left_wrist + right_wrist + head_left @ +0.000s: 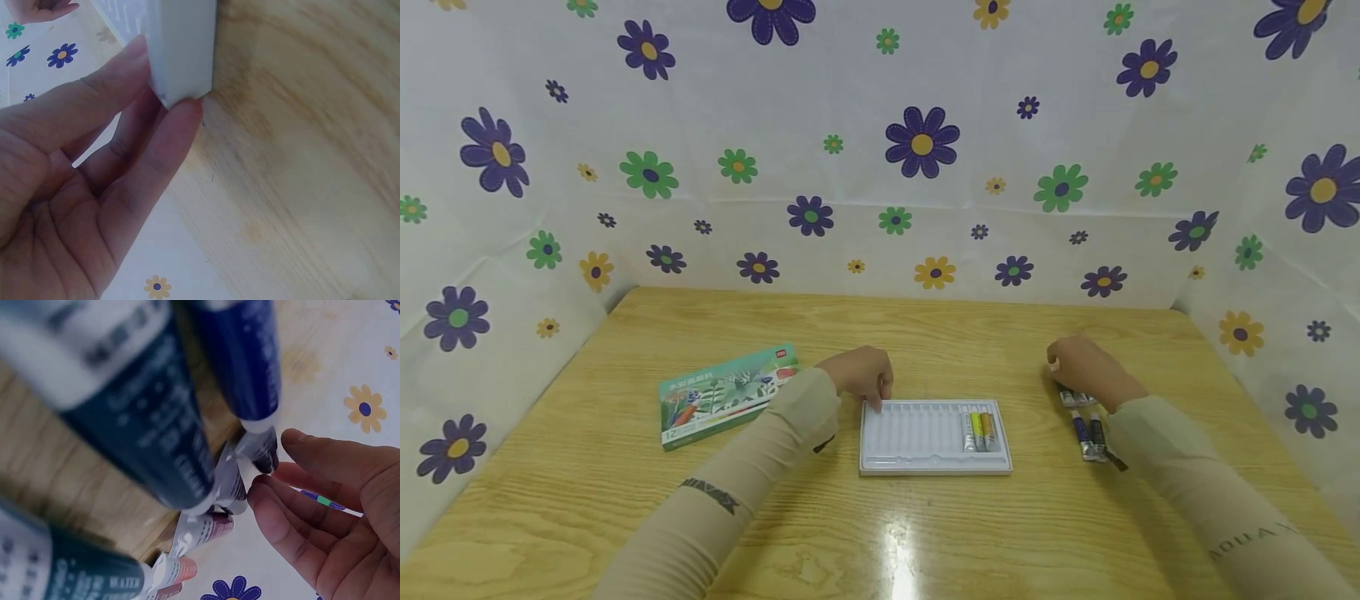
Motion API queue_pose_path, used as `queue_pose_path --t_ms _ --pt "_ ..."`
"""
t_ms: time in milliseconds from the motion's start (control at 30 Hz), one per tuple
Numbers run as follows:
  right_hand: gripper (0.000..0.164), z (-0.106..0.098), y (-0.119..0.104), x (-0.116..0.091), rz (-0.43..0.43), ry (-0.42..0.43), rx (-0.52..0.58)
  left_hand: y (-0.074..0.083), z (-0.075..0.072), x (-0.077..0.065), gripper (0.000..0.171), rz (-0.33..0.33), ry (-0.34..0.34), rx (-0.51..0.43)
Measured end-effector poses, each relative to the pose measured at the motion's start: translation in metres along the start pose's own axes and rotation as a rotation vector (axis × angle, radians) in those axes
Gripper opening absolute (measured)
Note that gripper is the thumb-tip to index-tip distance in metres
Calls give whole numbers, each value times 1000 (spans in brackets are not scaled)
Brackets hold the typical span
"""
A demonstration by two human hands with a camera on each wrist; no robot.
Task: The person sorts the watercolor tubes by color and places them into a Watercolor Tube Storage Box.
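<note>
My left hand [861, 372] pinches the far left corner of a white plastic paint tray [936, 472], thumb and finger on either side of its edge in the left wrist view. Three paint tubes [977, 429], one yellow and one orange among them, lie in the tray's right-hand slots. Over at the right, my right hand [1093, 367] reaches down over loose paint tubes. In the right wrist view its thumb and fingers stand apart around the end of a dark tube [267, 456]. Closer to that camera are a blue tube [240, 362] and a dark teal tube [153, 419].
A green illustrated paint box [722, 396] lies left of the tray, partly behind my left forearm. Two loose tubes [1088, 437] lie beside my right wrist. Flower-patterned cloth [850, 175] walls in the wooden table [880, 533] at the back and sides.
</note>
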State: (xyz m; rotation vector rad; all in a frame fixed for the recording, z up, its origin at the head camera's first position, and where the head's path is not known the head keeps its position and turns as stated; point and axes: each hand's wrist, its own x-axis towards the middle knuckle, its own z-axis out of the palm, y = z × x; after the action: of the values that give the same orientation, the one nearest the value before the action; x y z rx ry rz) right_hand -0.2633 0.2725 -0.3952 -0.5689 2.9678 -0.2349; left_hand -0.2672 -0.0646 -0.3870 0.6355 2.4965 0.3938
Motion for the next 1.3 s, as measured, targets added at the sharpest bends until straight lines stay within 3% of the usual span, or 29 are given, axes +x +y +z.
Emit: queue_pose_path --t_ms 333,767,900,1100,1300 --pt "9 3 -5 1 9 -25 21 0 0 0 8 -4 -1 -3" --pt "15 4 -14 1 173 -53 -10 0 1 1 9 -1 -3 -1" --pt "17 5 -15 2 188 -74 -16 0 1 1 9 0 -5 -3" --pt "5 3 -21 1 184 -80 -35 -1 1 2 9 4 -5 -6" --pt "10 1 -28 -2 184 -111 -42 -2 1 2 9 10 -7 -3"
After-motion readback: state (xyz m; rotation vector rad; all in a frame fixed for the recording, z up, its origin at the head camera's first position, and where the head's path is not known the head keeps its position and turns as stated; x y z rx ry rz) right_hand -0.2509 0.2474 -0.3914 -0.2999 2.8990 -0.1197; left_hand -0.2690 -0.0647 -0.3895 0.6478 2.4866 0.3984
